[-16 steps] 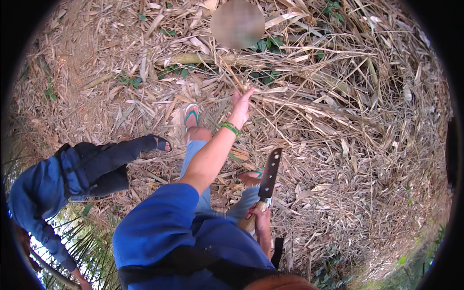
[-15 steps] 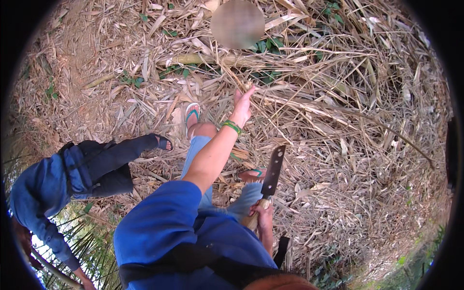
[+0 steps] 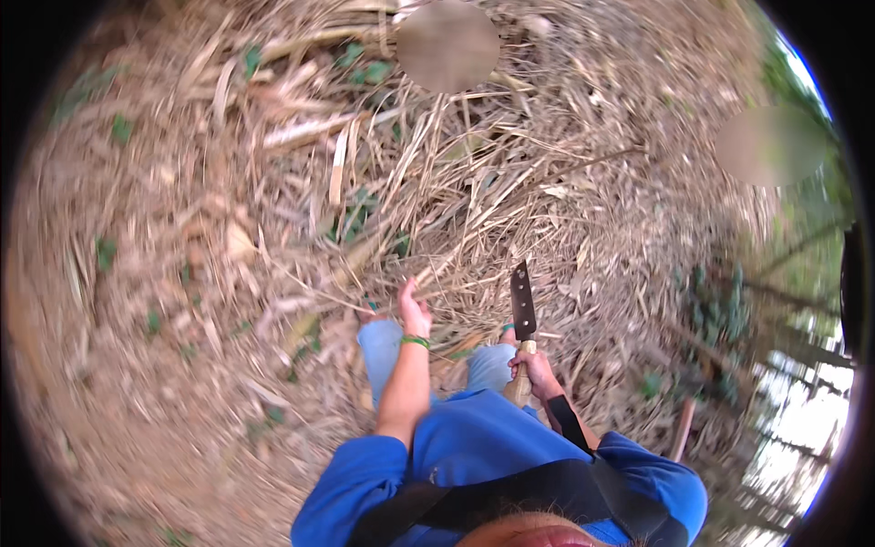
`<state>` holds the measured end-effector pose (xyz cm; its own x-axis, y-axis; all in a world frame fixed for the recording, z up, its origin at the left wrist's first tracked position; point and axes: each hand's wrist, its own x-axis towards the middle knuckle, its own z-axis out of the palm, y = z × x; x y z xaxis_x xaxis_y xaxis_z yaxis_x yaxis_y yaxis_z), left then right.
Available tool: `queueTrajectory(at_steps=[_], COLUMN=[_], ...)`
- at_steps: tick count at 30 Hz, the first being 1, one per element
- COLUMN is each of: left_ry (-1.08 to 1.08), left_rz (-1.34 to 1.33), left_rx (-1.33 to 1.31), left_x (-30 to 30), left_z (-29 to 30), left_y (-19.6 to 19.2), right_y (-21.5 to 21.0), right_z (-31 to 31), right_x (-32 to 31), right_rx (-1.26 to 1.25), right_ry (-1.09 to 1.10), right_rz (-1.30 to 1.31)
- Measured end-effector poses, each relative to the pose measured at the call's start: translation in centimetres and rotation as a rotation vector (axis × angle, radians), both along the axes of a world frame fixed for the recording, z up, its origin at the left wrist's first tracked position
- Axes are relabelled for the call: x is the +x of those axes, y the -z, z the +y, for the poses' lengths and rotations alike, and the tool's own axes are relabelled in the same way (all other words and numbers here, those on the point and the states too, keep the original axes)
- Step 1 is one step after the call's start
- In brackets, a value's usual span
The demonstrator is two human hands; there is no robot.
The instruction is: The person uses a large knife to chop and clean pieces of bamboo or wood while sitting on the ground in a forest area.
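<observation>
My right hand [image 3: 536, 369] is wrapped round the pale wooden handle of a broad knife [image 3: 522, 301]. Its dark blade, with a few holes along it, points up and away from me. Ahead of my left knee, my left hand [image 3: 416, 314], with a green and yellow band at the wrist, is closed round a dry branch [image 3: 436, 272]. The branch runs off to the far right among dry stalks. Motion blur and the litter hide just where the fingers meet it.
Dry leaves and stalks [image 3: 456, 182] cover the ground, thickest ahead of me. A pale length of split stalk [image 3: 305, 134] lies far left. Green leaves [image 3: 360, 214] poke through the litter. Trees and bright light [image 3: 802, 419] show at the right edge.
The view has swung left, and the other person has left it. My left hand has drawn nearer to my body with the branch. The knife stays in my right hand.
</observation>
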<state>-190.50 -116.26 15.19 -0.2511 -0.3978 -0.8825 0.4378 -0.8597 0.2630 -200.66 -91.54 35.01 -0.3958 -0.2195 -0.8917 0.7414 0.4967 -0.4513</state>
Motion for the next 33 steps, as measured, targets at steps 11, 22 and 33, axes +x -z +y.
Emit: queueTrajectory(at_steps=[11, 22, 33], left_ry=[0.302, 0.602, 0.666], left_rz=[0.099, 0.172, 0.119], left_rx=[0.03, 0.019, 0.013], left_x=[-3.3, -3.5, -2.5], left_z=[-8.3, -8.4, -8.4], left_y=[-12.4, -11.1, -7.8], right_y=[-6.6, -7.9, -11.5], right_z=[-11.6, -13.8, -15.0], right_x=[14.9, 15.2, 15.8], right_rx=[-0.06, -0.015, -0.017], right_ry=[0.448, 0.48, 0.542], right_rz=[0.052, 0.366, 0.255])
